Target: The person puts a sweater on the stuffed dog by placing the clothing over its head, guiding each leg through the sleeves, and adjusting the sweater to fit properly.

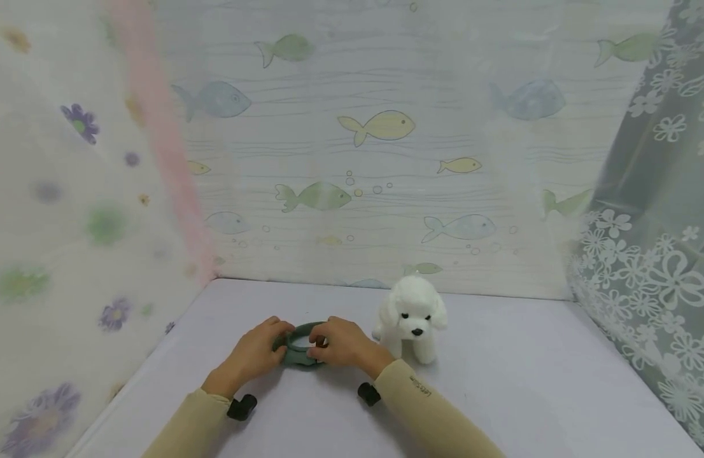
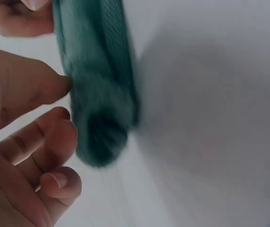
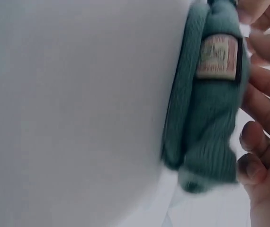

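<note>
A green knit headband (image 1: 299,357), a ring-shaped band of ribbed fabric, is between both hands over the white table. My left hand (image 1: 254,351) holds its left end; in the left wrist view the thumb (image 2: 35,82) meets the edge of the fabric and the other fingers are curled beside it. At its right side my right hand (image 1: 343,343) grips the band. A small pale printed label (image 3: 218,56) with a dark edge shows on the knit in the right wrist view, near the fingers. Part of the band is hidden behind the hands.
A white plush dog (image 1: 415,318) stands on the table (image 1: 518,375) just right of my right hand. Black wrist cameras hang below the left cuff (image 1: 242,407) and right cuff (image 1: 369,394). Curtains printed with fish (image 1: 386,127) and flowers enclose the table.
</note>
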A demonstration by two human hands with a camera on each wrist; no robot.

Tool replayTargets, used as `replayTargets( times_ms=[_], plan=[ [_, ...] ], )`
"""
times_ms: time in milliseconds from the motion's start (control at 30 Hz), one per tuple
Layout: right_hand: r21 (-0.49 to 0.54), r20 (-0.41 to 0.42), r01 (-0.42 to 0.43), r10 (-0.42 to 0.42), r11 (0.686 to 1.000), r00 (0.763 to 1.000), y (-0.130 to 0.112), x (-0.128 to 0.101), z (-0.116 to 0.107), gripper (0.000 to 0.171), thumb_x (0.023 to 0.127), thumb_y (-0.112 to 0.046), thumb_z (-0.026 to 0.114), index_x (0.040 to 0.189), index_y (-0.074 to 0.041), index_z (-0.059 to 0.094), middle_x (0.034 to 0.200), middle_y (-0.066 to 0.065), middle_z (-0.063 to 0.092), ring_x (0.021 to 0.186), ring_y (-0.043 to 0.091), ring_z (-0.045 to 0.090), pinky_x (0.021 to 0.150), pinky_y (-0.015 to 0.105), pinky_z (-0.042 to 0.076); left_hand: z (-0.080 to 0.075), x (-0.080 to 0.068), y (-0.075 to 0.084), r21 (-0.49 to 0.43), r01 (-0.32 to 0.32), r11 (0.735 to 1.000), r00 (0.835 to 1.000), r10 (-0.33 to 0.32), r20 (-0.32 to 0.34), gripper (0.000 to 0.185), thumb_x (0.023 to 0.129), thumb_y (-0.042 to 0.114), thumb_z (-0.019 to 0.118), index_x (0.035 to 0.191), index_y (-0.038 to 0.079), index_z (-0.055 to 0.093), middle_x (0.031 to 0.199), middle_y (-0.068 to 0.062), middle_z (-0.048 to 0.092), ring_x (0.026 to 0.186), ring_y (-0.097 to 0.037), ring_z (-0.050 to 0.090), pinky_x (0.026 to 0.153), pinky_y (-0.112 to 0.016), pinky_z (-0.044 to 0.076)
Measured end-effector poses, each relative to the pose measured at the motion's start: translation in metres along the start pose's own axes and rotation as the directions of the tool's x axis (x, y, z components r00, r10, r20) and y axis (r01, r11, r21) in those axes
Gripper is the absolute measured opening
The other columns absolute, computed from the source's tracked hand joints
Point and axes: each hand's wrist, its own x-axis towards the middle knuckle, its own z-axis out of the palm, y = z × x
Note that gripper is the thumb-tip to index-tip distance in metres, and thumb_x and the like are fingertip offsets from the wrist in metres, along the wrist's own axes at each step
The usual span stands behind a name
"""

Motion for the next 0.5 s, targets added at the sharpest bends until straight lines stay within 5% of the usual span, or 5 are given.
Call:
replayTargets(
  times_ms=[167,333,500],
  plan=[
    [-0.048,0.019,-0.036,0.037,0.998,0.999,0.012,-0.009,-0.006,0.026,0.085,-0.038,0.069,0.106,-0.022,0.07,0.097,-0.015,0.063,0.092,0.004,0.055,0.079,0.024,0.046,0.004,0.004,0.014,-0.059,-0.07,0.996,0.995,0.074,0.065,0.035,0.082,0.008,0.07,0.116,0.008,0.064,0.109,-0.003,0.063,0.099,-0.023,0.06,0.086,-0.044,0.048],
    [-0.036,0.057,-0.047,0.049,0.998,0.997,0.018,-0.014,-0.006,0.025,0.087,-0.035,0.067,0.109,-0.022,0.069,0.108,-0.014,0.062,0.102,0.006,0.056,0.089,0.027,0.046,0.008,0.005,0.016,-0.025,-0.039,0.999,0.992,0.042,0.122,0.025,0.083,0.01,0.071,0.108,0.012,0.067,0.104,0.0,0.065,0.096,-0.019,0.06,0.083,-0.042,0.049],
    [0.01,0.026,-0.072,0.072,0.997,0.997,0.016,-0.015,-0.005,0.018,0.089,-0.029,0.067,0.105,-0.021,0.069,0.097,-0.015,0.057,0.088,0.003,0.053,0.08,0.024,0.046,0.008,0.003,0.014,-0.01,-0.06,0.998,0.994,0.061,0.086,0.017,0.083,0.007,0.071,0.099,0.012,0.069,0.092,0.005,0.06,0.084,-0.012,0.057,0.074,-0.036,0.049]
  ],
)
